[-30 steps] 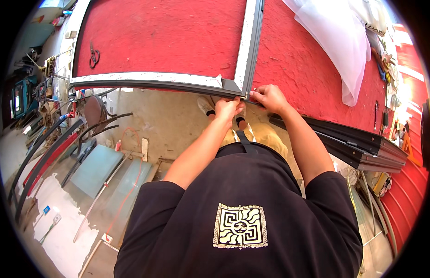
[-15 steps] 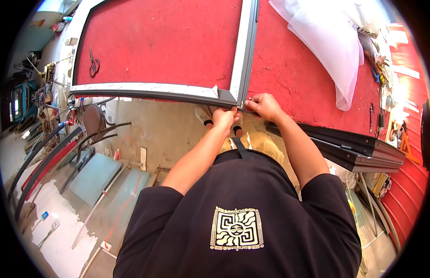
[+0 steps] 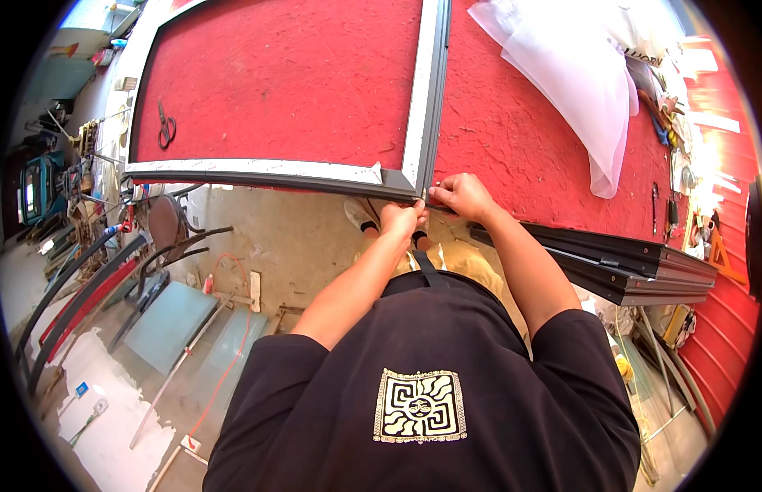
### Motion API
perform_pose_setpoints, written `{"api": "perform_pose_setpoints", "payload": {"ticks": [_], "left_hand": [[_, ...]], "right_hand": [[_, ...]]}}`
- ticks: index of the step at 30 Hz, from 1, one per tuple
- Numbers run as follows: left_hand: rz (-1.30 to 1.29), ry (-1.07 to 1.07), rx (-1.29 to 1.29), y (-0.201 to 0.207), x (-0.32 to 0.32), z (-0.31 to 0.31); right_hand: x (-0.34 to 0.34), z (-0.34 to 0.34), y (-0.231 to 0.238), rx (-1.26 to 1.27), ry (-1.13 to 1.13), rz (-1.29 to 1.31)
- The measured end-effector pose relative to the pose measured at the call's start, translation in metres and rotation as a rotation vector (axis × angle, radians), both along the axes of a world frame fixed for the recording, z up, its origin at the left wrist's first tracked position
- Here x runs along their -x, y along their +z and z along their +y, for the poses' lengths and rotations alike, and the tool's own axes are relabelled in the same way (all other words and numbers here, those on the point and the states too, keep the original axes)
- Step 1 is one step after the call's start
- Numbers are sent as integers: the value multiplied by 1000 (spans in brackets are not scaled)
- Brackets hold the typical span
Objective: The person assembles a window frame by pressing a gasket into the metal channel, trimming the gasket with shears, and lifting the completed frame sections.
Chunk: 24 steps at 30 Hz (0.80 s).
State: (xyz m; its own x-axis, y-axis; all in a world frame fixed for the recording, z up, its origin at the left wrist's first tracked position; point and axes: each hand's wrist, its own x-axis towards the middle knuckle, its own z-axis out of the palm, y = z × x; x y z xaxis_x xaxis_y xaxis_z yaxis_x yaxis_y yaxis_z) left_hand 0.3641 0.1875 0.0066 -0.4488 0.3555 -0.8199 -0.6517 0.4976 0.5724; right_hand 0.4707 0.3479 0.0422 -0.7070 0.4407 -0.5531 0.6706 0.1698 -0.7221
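The frame (image 3: 266, 169) lies flat on the red table (image 3: 520, 156), its near right corner straight ahead of the person and between the two hands. From that corner one side runs away, leaning slightly right; the near side runs off leftward. The frame's far end is cut off, so its longer axis cannot be told. The left hand (image 3: 402, 219) is nearer, its fingertips bunched together against the frame's near edge, just under the corner. The right hand (image 3: 463, 196) is just right of the frame's corner, fingers curled in and thumb pressed to them. Whether either pinches something thin cannot be told. Scissors (image 3: 165, 131) lie inside the frame, toward its left side; white cloth (image 3: 582, 90) lies well to its right.
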Motion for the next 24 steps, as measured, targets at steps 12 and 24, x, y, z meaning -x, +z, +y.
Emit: {"api": "perform_pose_setpoints", "payload": {"ticks": [12, 24], "left_hand": [[22, 70, -34, -1, -12, 7], [-139, 106, -165, 10, -8, -3]], "right_hand": [[0, 0, 4, 16, 16, 20], [0, 3, 6, 20, 20, -7]]}}
